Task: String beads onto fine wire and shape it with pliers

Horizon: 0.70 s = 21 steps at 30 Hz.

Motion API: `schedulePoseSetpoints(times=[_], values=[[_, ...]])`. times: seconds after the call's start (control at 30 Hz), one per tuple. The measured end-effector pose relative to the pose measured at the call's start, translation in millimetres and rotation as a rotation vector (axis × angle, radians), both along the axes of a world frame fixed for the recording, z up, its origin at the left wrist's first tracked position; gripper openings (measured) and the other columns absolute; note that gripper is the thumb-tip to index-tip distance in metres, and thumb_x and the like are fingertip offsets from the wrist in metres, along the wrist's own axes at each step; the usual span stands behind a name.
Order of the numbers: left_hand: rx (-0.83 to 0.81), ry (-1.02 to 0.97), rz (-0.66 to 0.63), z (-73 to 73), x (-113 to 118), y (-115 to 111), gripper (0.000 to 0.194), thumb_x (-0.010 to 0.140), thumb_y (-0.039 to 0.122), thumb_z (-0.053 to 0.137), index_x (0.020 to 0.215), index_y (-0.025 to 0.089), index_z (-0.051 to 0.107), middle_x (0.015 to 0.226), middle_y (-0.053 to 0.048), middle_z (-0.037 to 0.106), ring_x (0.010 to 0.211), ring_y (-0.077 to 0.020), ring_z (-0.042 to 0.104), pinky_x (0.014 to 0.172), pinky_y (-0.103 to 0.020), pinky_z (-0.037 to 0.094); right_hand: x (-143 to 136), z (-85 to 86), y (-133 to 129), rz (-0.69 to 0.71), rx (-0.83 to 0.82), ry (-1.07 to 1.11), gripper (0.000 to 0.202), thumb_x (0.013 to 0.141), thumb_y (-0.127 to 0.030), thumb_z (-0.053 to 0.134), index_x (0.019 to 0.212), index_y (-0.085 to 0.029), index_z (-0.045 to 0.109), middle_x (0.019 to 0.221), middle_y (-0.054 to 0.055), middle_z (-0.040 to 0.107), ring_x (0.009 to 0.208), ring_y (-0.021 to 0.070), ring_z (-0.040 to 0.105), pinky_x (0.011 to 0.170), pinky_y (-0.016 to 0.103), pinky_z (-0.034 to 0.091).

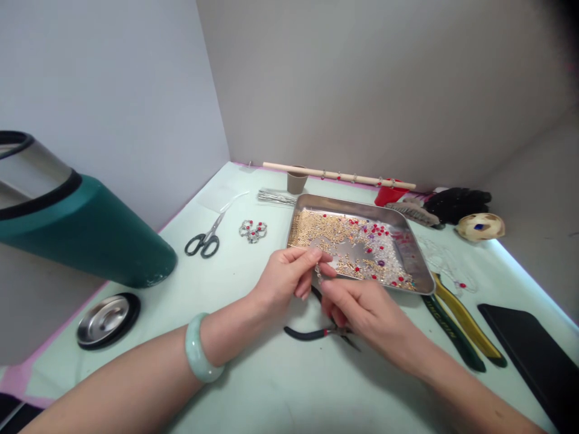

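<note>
My left hand (pixel 286 274) and my right hand (pixel 362 304) meet just in front of a metal tray (pixel 427 271). Between their fingertips is a short strand of clear beads (pixel 319 275), pinched at its upper part by the left and at its lower end by the right. A thin wire or stick end seems to poke out left of my left thumb; its kind is unclear. Gold, clear and red beads (pixel 346 232) lie loose in the tray. Black-handled pliers (pixel 305 333) rest on the table under my right hand, which partly hides them.
Left of the tray lie a red-beaded wire piece (pixel 253 231) and scissors (pixel 203 242). A green tumbler (pixel 90 229) and its lid (pixel 108 320) stand far left. Behind are wires (pixel 275 197) and a wooden stick (pixel 339 175). Yellow-green pliers (pixel 465 325) and a black phone-like slab (pixel 529 343) lie right.
</note>
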<state>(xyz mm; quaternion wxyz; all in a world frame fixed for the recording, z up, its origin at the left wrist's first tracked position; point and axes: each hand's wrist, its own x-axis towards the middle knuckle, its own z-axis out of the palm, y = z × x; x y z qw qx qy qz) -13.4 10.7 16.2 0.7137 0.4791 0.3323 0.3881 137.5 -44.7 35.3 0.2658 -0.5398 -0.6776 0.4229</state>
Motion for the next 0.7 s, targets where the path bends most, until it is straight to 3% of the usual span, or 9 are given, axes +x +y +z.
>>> schedulePoseSetpoints(times=[0.07, 0.13, 0.23, 0.37, 0.5, 0.7], values=[[-0.025, -0.024, -0.015, -0.5, 0.0, 0.3, 0.027, 0.086, 0.035, 0.055, 0.085, 0.011, 0.066, 0.072, -0.003, 0.067, 0.033, -0.0003, 0.033, 0.039, -0.02, 0.033, 16.8, 12.5, 6.4, 0.006, 0.097, -0.12, 0.045, 0.093, -0.042, 0.041, 0.059, -0.019, 0.058, 0.051, -0.001, 0.052, 0.048, 0.0117, 0.045, 0.047, 0.025, 0.033], [-0.052, -0.027, -0.06, -2.5, 0.8, -1.1, 0.027, 0.087, 0.036, 0.054, 0.086, 0.012, 0.066, 0.069, -0.001, 0.065, 0.033, -0.0006, 0.033, 0.039, -0.019, 0.032, 36.1, 18.6, 15.1, -0.188, 0.224, -0.229, 0.042, 0.092, -0.043, 0.042, 0.062, -0.02, 0.059, 0.053, -0.001, 0.053, 0.049, 0.0124, 0.045, 0.048, 0.026, 0.033], [-0.098, -0.008, -0.114, -6.8, 3.2, -5.0, 0.029, 0.087, 0.039, 0.053, 0.084, 0.013, 0.064, 0.063, 0.002, 0.059, 0.034, -0.0009, 0.032, 0.039, -0.019, 0.03, 62.1, 11.3, 30.7, -0.411, 0.362, -0.439, 0.029, 0.089, -0.04, 0.049, 0.073, -0.021, 0.065, 0.057, 0.001, 0.058, 0.052, 0.0151, 0.049, 0.053, 0.028, 0.036], [-0.117, 0.046, -0.144, -9.6, 6.6, -9.5, 0.031, 0.087, 0.041, 0.052, 0.083, 0.013, 0.064, 0.057, 0.003, 0.055, 0.034, -0.0014, 0.029, 0.039, -0.02, 0.025, 81.6, -13.1, 49.1, -0.289, 0.38, -0.726, 0.019, 0.084, -0.028, 0.052, 0.083, -0.023, 0.07, 0.089, 0.005, 0.071, 0.076, 0.0229, 0.061, 0.062, 0.032, 0.039], [-0.111, 0.129, -0.153, -8.0, 9.3, -11.7, 0.028, 0.086, 0.037, 0.053, 0.08, 0.012, 0.065, 0.053, 0.002, 0.054, 0.036, -0.0027, 0.029, 0.039, -0.021, 0.019, 86.5, -25.2, 57.9, -0.198, 0.276, -0.819, 0.019, 0.083, -0.029, 0.053, 0.082, -0.025, 0.072, 0.085, 0.004, 0.072, 0.073, 0.0227, 0.062, 0.059, 0.031, 0.038], [-0.129, 0.201, -0.146, -9.5, 11.1, -11.4, 0.026, 0.083, 0.035, 0.054, 0.08, 0.012, 0.065, 0.052, 0.002, 0.055, 0.036, -0.0037, 0.027, 0.039, -0.023, 0.017, 83.1, -26.2, 65.5, -0.198, 0.228, -0.821, 0.019, 0.082, -0.033, 0.055, 0.082, -0.029, 0.073, 0.084, 0.002, 0.074, 0.073, 0.022, 0.062, 0.056, 0.03, 0.035]])
